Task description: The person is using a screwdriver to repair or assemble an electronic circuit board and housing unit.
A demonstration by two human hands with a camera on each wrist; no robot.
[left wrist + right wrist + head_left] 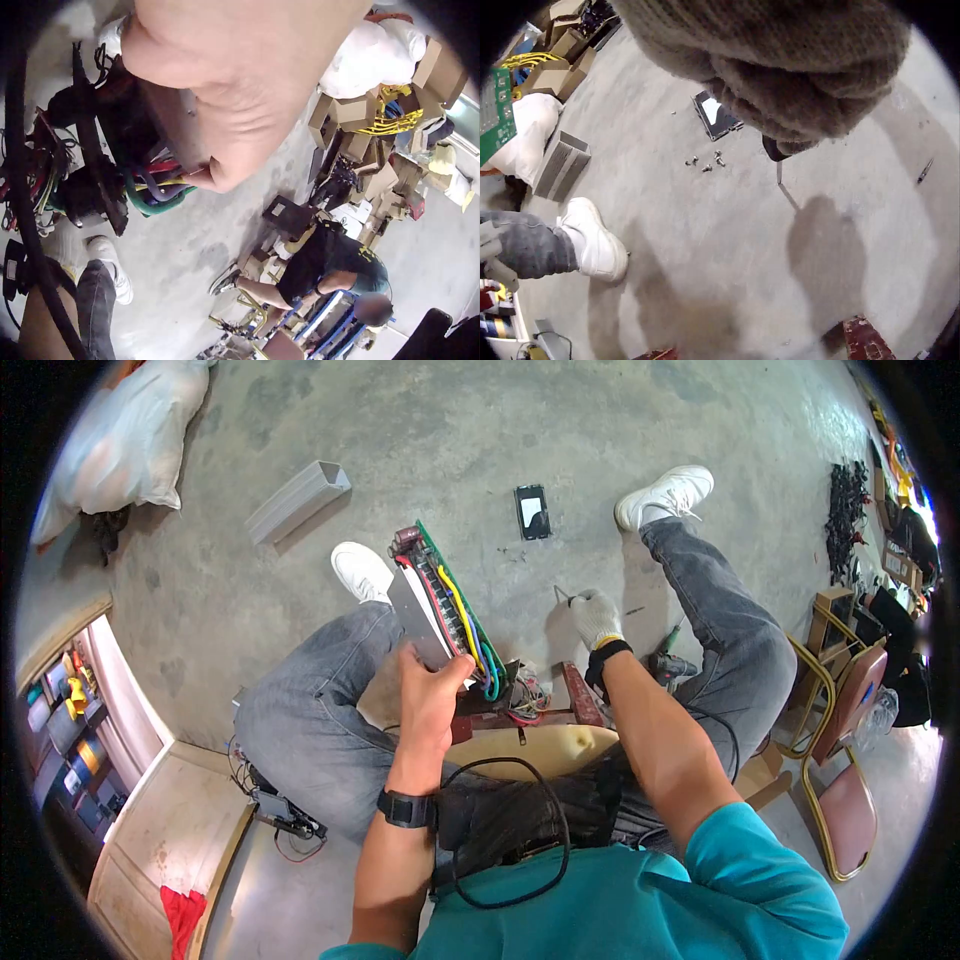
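Left fingers [409, 663] grip a wired circuit assembly [449, 610].

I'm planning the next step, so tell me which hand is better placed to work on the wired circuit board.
Probably the right hand: it holds a thin-shafted tool, while the left hand is occupied gripping the wired circuit board.

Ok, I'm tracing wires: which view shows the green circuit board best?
The head view: it shows the green circuit board along its length, held in the left hand, with coloured wires exposed. The right wrist view shows only part, at its left edge; the left wrist view shows wires, no clear board.
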